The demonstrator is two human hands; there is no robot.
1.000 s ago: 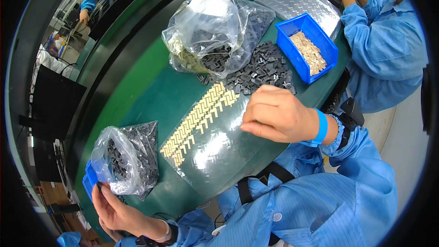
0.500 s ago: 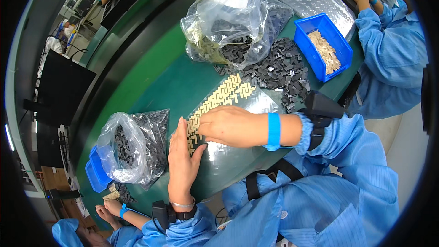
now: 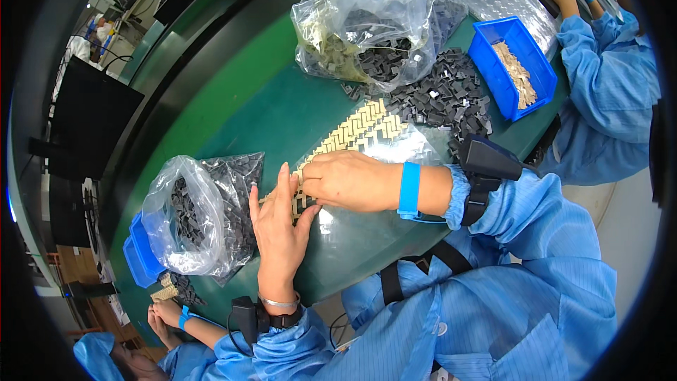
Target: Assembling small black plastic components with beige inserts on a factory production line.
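At one o'clock from the splayed left hand point(image 3: 277, 236), which seemingly steadies it, the cream-patterned sheet point(image 3: 356, 127) runs under the bunched right hand point(image 3: 345, 180), grip hidden, dark parts point(image 3: 451, 92) heaped at two, presumably for reach.

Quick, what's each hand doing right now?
Left hand: open, fingers spread.
Right hand: fingers bunched at the cream pieces; whether it's holding anything can't be told.
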